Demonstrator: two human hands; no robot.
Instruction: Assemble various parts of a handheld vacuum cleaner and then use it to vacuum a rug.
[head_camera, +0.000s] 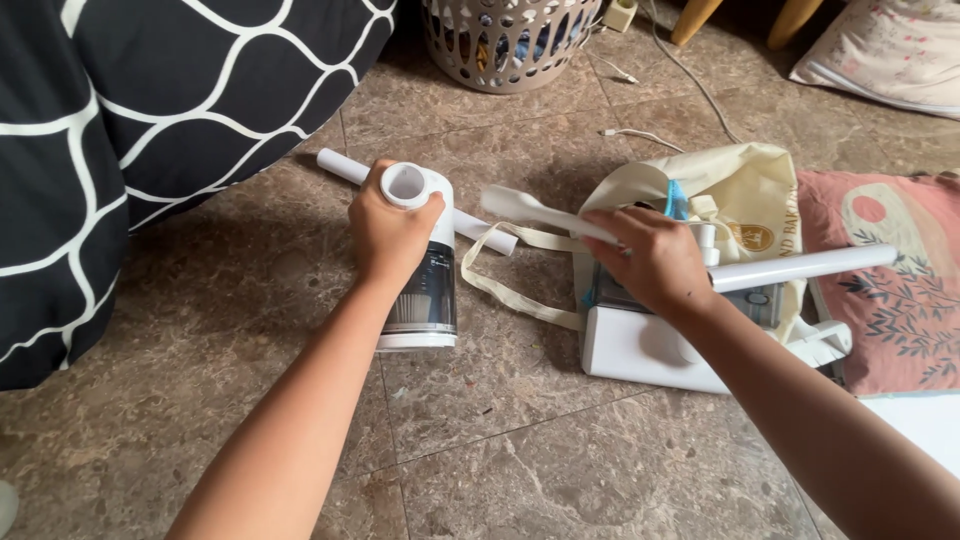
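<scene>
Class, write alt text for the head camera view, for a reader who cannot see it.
A person's left hand grips a white handheld vacuum body on a brown stone floor, while the right hand holds a flat white nozzle over a cream tote bag. A laundry basket stands behind.

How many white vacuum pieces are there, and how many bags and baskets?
White vacuum pieces: 5 (body, tube behind it, nozzle, long tube, floor head)
Cloth bags: 1
Baskets: 1
Total: 7
</scene>
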